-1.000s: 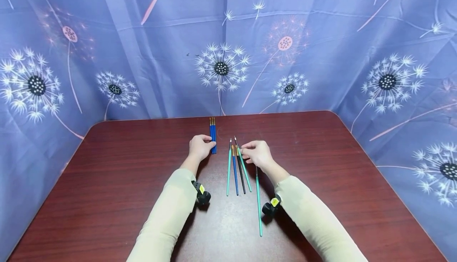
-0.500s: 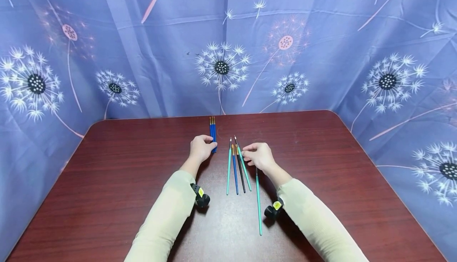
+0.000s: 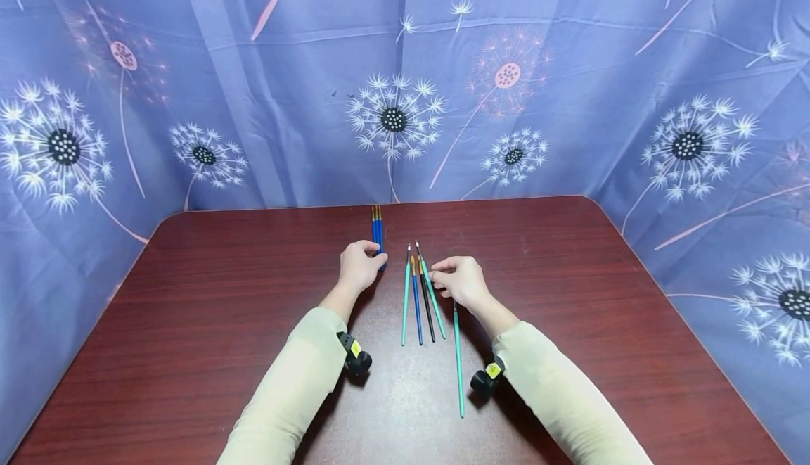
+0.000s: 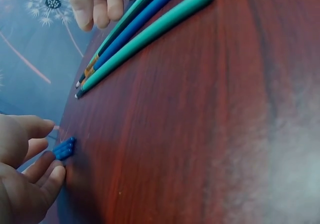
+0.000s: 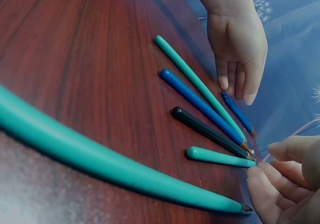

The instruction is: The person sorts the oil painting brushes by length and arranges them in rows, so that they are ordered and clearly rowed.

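Three blue paintbrushes (image 3: 377, 229) lie side by side near the table's back edge, tips away from me. My left hand (image 3: 361, 266) is at their handle ends, thumb overlapping them in the head view, fingers mostly straight. In the left wrist view a gap shows between the upper fingertip and the blue handles (image 4: 65, 149). To the right are a teal paintbrush (image 3: 406, 303), a blue one (image 3: 416, 307), a black one (image 3: 427, 310) and a slanted teal one (image 3: 436, 308). My right hand (image 3: 464, 282) has loosely bent fingers, their tips right at the slanted teal brush, which lies flat.
Another teal paintbrush (image 3: 458, 366) lies closer to me, its tip under my right hand in the head view. Everything lies on a dark red wood table (image 3: 209, 310). A blue curtain with dandelions (image 3: 304, 99) hangs behind and at both sides.
My left hand has slid slightly right and toward me along the blue paintbrushes. My right hand has drawn back slightly toward me and to the right. The paintbrushes have stayed in place.
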{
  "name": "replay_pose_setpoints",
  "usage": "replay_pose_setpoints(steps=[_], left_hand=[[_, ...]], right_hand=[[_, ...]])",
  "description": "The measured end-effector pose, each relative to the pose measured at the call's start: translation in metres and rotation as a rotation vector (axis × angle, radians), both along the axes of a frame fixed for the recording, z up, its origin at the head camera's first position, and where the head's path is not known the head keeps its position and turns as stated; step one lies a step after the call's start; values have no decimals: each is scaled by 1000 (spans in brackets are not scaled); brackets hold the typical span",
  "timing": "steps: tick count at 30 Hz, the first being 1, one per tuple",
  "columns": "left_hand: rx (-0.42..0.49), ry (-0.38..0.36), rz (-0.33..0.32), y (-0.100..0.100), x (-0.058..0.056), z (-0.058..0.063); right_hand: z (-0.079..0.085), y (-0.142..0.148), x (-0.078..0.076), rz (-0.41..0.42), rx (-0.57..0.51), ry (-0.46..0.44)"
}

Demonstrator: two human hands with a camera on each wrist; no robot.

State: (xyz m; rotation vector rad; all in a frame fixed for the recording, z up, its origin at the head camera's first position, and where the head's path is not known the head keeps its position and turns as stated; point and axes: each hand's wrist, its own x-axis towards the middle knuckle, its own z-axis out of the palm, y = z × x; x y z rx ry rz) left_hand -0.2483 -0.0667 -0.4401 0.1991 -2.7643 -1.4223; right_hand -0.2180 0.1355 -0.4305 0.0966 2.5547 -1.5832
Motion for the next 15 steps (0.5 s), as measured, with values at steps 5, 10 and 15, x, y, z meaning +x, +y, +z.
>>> replay_pose_setpoints(steps=[5,10,15], left_hand=[[15,14,1,4,3,1],[25,16,0,9,10,4],[-18,43,-13,16,20,8]], right_hand=[[0,1,2,7,7,20],[0,3,5,22,94,71],[1,5,9,28,240,159]])
